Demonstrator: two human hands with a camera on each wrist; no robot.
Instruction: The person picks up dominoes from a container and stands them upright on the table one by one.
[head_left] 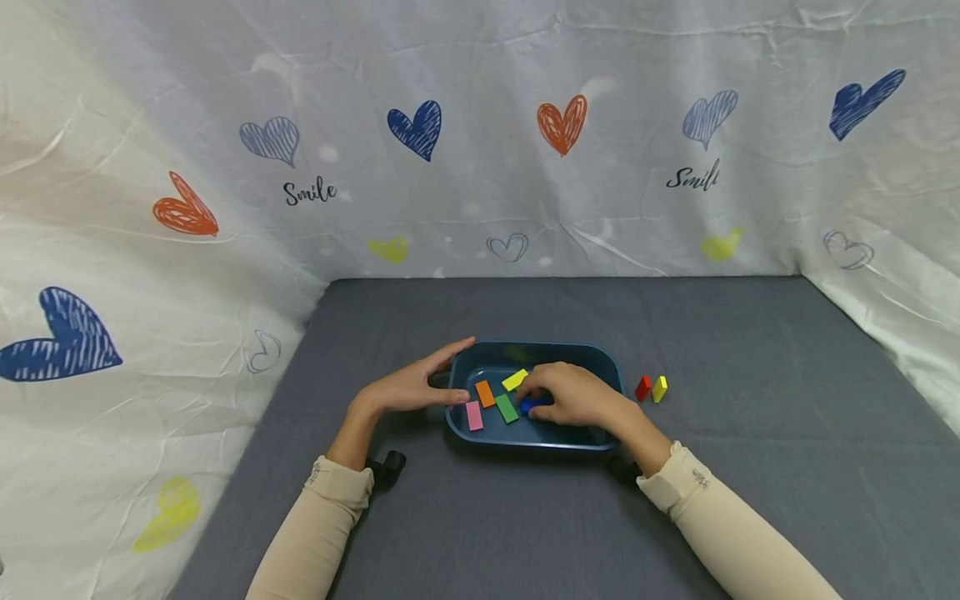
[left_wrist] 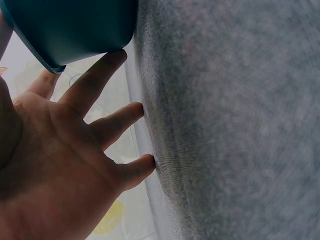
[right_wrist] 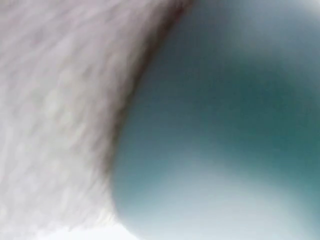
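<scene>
A dark teal rectangular tray (head_left: 517,442) sits on the grey cloth. At its left end my left hand (head_left: 408,387) spreads its fingers, thumb over the rim. In the left wrist view, the left hand (left_wrist: 65,145) has one fingertip against the tray's wall (left_wrist: 80,30) and lower fingertips on the cloth. My right hand (head_left: 577,396) reaches inside and pinches a blue block (head_left: 529,406), partly hidden by its fingers. Near it lie yellow (head_left: 514,380), green (head_left: 507,408), orange (head_left: 485,394) and pink (head_left: 474,416) blocks. The right wrist view shows only the blurred tray wall (right_wrist: 225,125).
Right of the tray, a red block (head_left: 642,388) and another yellow block (head_left: 659,389) stand close together on the grey cloth (head_left: 750,467). A white curtain (head_left: 480,192) printed with hearts hangs behind the table and along its sides.
</scene>
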